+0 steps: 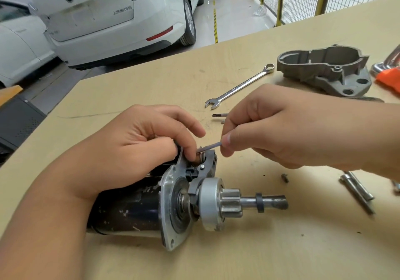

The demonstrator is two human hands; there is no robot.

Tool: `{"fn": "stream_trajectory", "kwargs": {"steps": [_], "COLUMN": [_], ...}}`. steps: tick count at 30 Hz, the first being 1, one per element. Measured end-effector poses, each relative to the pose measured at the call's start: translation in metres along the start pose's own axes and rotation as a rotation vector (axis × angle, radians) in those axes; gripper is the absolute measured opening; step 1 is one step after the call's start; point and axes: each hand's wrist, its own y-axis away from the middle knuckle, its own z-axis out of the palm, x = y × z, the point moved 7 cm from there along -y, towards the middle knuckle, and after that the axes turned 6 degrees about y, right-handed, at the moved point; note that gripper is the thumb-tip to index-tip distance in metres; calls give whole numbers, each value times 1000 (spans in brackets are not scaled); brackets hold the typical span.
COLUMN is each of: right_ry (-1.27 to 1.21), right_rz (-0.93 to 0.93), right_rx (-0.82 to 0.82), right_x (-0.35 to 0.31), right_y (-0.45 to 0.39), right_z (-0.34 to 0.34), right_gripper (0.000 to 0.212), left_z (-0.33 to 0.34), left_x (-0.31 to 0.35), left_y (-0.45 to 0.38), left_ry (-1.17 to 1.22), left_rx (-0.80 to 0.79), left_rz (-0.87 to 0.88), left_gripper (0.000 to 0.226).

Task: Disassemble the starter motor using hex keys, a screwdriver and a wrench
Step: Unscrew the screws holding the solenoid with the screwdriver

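The starter motor (138, 206) lies on its side on the wooden bench (238, 253), its pinion gear and shaft (255, 201) pointing right. My left hand (138, 143) grips the solenoid on top of the motor, with fingers curled over the shift fork (206, 167). My right hand (281, 126) pinches a thin hex key (211, 145), whose tip reaches into the top of the fork area beside my left fingertips. The removed grey nose housing (324, 71) lies at the back right.
A combination wrench (240, 85) and a screwdriver tip (218, 115) lie behind my hands. Two long through bolts (359, 192) and a small screw (285, 178) lie to the right. An orange-handled tool (389, 78) sits at the right edge. White cars stand beyond the bench.
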Motion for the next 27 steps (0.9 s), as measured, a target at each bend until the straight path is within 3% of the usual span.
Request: {"fn": "stream_trajectory", "kwargs": {"steps": [11, 20, 27], "right_ry": [-225, -292, -335], "right_rz": [71, 93, 97], "right_rx": [-84, -122, -133], "right_x": [11, 14, 12], "right_y": [1, 2, 3], "right_z": [9, 16, 15], "right_gripper": [19, 21, 17], "left_z": [-3, -5, -5], "left_x": [0, -7, -9], "left_y": [1, 1, 0], "left_ry": [-31, 147, 154], "left_rx": [36, 53, 34], "left_rz": [46, 17, 10], "left_gripper": [35, 31, 29]}}
